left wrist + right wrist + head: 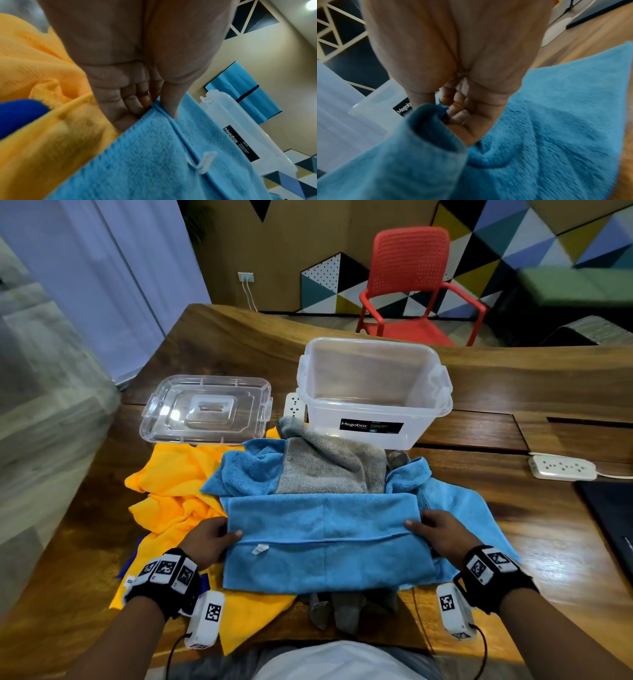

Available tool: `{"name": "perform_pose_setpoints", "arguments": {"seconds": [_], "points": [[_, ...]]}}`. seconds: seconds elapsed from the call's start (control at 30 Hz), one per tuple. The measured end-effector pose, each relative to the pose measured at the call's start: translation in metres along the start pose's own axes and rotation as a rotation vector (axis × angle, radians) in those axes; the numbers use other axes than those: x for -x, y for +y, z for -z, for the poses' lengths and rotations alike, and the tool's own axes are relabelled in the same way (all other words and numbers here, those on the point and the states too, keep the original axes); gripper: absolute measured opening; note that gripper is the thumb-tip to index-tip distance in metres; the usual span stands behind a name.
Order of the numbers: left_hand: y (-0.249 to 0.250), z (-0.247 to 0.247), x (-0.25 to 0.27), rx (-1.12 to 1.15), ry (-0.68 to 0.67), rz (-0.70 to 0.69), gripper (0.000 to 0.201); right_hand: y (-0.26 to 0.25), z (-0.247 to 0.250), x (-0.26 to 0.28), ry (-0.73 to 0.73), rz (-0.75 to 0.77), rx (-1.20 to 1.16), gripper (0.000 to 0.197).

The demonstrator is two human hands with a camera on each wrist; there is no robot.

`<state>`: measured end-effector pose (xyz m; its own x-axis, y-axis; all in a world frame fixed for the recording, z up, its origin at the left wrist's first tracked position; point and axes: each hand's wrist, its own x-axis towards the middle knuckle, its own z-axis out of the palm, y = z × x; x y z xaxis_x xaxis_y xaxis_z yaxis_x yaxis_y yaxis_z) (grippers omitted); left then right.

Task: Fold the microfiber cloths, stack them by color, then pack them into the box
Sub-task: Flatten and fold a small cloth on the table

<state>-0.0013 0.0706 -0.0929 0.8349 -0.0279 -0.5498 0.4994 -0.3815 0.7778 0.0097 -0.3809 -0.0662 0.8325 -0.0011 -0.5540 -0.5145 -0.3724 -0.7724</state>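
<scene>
Looks like an office lounge or shared workroom rather than a home. Shown by a long slab-wood bench (pixel 479 392) with power strips (pixel 561 468) lying on it, a red plastic armchair (pixel 416 285) on the far side, a wall of coloured geometric panels (pixel 534 244) with a pegboard hexagon (pixel 325 277), a wall socket (pixel 246 277) with plugged cables, and pale curtains (pixel 113 275) on the left.
</scene>
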Motion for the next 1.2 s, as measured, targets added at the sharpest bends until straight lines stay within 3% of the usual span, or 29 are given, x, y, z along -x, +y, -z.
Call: {"name": "perform_pose_setpoints", "arguments": {"seconds": [0.07,0.1,0.2,0.27,0.4,0.5,0.6,0.67,0.77,0.9,1.0,1.1,1.2], "points": [[0.012,0.005,0.003,0.020,0.009,-0.036,0.015,-0.013,0.004,0.004,0.010,0.058,-0.004,0.026],[0.018,0.011,0.002,0.022,0.015,-0.063,0.012,-0.020,0.005,0.007,0.012,0.073,-0.033,0.021],[0.041,0.042,-0.001,-0.097,0.042,-0.166,0.026,-0.033,0.003,0.013,0.028,0.086,-0.146,0.018],[0.062,0.060,-0.009,-0.242,0.105,-0.220,0.019,-0.039,-0.003,0.017,-0.004,0.082,-0.196,0.018],[0.108,0.087,-0.039,-0.473,0.279,-0.308,0.016,-0.039,-0.026,0.023,-0.203,0.064,-0.151,0.019],[0.126,0.090,-0.068,-0.500,0.400,-0.270,0.012,-0.033,-0.049,0.023,-0.278,0.026,-0.122,0.021],[0.128,0.073,-0.086,-0.502,0.449,-0.207,0.030,-0.021,-0.062,0.019,-0.387,-0.055,-0.025,0.016],[0.116,0.060,-0.093,-0.495,0.408,-0.150,0.042,-0.014,-0.061,0.016,-0.419,-0.101,0.171,0.017],[0.084,0.044,-0.091,-0.552,0.380,-0.061,0.052,-0.016,-0.047,0.010,-0.363,-0.057,0.466,0.023],[0.044,0.018,-0.060,-0.390,0.470,-0.044,0.037,-0.030,-0.030,-0.005,-0.073,0.173,0.538,0.018],[0.021,-0.006,-0.032,-0.250,0.392,0.009,0.013,-0.043,-0.032,-0.023,-0.005,0.283,0.458,0.013],[0.006,-0.035,-0.012,-0.138,0.157,0.111,0.018,-0.054,-0.045,-0.042,-0.085,0.278,0.387,0.023],[0.004,-0.067,0.007,-0.004,-0.012,0.200,0.016,-0.058,-0.058,-0.055,-0.164,0.263,0.480,0.029]]}}
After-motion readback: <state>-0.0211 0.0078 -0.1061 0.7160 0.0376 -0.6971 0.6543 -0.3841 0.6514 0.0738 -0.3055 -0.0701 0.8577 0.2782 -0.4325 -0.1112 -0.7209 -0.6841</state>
